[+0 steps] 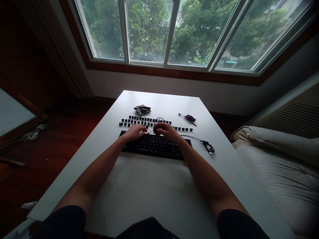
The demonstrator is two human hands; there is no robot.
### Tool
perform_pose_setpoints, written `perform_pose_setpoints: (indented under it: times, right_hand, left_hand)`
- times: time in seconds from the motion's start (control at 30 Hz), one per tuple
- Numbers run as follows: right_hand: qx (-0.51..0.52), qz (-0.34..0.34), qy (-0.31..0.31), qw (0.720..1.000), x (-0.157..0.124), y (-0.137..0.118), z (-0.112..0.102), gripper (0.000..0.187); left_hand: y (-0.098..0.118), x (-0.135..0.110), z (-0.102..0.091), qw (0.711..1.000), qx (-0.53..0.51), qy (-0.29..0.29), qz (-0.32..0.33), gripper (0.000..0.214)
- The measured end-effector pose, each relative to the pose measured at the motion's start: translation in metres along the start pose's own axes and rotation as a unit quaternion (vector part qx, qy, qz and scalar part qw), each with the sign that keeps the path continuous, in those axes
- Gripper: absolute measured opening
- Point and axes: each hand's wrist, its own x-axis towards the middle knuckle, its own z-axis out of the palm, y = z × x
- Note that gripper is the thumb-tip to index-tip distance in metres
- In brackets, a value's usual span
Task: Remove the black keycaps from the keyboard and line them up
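Note:
A black keyboard (154, 146) lies across the white table, its upper rows partly covered by my hands. Over its far left part is my left hand (134, 132), fingers curved and slightly apart, with nothing visible in them. My right hand (166, 130) is closed in a pinch above the far middle of the keyboard. Between its fingertips is a small dark tool with thin wire (151, 131), apparently a keycap puller, pointing towards my left hand. Loose black keycaps (142, 119) stand in rows beyond the keyboard; my hands hide some of them.
A crumpled grey cloth (142, 110) lies at the far left of the table (154, 186). Right of it are a brush-like stick (183, 116) and a purple bundle (190, 118). A coiled black cable (208, 146) rests at the right. A beige sofa (276, 176) adjoins the table.

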Motion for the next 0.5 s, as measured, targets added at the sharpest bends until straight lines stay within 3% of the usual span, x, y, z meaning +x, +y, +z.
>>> perform_pose_setpoints:
  times: [0.2, 0.4, 0.5]
  right_hand:
    - [0.021, 0.003, 0.048, 0.999, 0.002, 0.0, -0.005, 0.024]
    - [0.008, -0.02, 0.047, 0.999, 0.001, -0.004, -0.002, 0.023]
    - [-0.01, -0.028, 0.02, 0.999, 0.0, -0.005, -0.002, 0.022]
  left_hand:
    - [0.021, 0.0, -0.008, 0.984, -0.174, 0.02, 0.031, 0.038]
    - [0.029, 0.0, -0.007, 0.986, -0.156, 0.031, 0.04, 0.027]
    - [0.029, 0.001, -0.006, 0.988, -0.145, 0.006, 0.054, 0.027]
